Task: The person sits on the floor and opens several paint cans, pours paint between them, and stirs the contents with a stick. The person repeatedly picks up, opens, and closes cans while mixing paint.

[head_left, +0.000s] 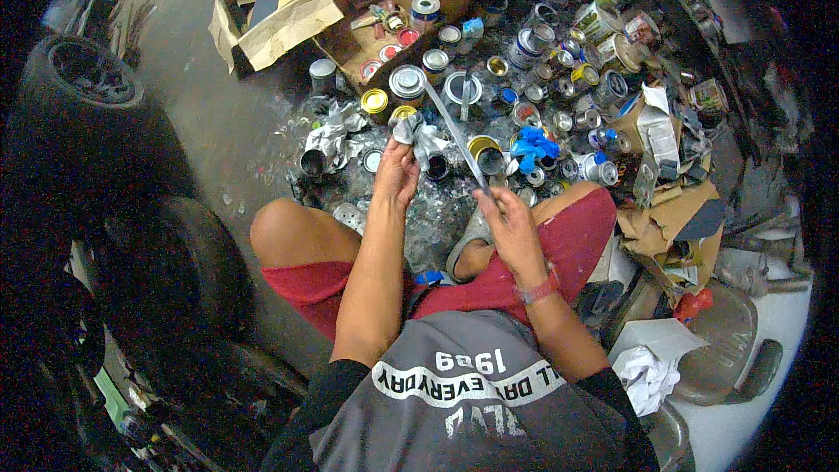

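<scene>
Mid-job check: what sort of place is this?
Probably a vehicle paint workshop or garage: many paint-type tins crowd a spattered floor, a wheel with a tyre is at the left, and the right hand holds a long flat stick.

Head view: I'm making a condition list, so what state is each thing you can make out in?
Left hand: closed on the rag
Rag: bunched up
Right hand: closed on the long strip
Long strip: held slanted
Yellow-topped can: upright, apparently lidded
Cardboard box: open, flaps spread
Blue bundle: crumpled, among cans
White paper: crumpled
Other cans: many, some too small to tell
</scene>
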The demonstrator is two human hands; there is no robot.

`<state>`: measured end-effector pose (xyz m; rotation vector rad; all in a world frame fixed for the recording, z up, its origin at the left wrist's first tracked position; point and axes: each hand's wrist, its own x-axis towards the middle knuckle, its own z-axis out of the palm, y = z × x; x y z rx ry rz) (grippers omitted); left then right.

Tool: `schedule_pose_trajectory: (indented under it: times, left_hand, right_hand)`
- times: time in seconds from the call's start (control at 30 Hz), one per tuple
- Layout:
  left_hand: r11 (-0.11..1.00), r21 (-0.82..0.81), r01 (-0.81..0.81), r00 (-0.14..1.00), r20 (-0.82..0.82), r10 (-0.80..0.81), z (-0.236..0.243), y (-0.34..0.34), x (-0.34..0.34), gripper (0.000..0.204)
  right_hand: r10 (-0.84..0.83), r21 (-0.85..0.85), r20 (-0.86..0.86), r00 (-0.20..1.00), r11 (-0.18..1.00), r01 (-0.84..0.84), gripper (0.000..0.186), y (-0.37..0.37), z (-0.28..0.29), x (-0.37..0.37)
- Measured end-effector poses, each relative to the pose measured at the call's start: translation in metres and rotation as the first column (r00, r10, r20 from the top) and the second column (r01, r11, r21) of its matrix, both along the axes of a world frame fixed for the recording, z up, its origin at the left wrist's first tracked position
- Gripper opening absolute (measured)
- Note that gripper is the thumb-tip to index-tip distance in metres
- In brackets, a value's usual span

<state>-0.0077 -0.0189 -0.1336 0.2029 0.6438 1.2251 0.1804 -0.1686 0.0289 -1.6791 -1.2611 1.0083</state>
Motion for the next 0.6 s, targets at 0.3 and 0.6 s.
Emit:
schedule_pose_trajectory:
  times: [0.3, 0.6]
  left_hand:
    - [0.981, -0.016, 0.193, 0.98, -0.048, -0.194, 0.009, -0.021, 0.026, 0.023]
    - [0.966, -0.249, 0.07, 0.879, -0.442, -0.178, 0.014, -0.027, 0.019, 0.026]
  right_hand:
    - [0.086, -0.125, 0.083, 0.993, 0.989, -0.075, 0.046, 0.065, -0.045, -0.019]
    - [0.266, -0.208, 0.16, 0.95, 0.95, -0.231, 0.043, 0.038, -0.078, -0.018]
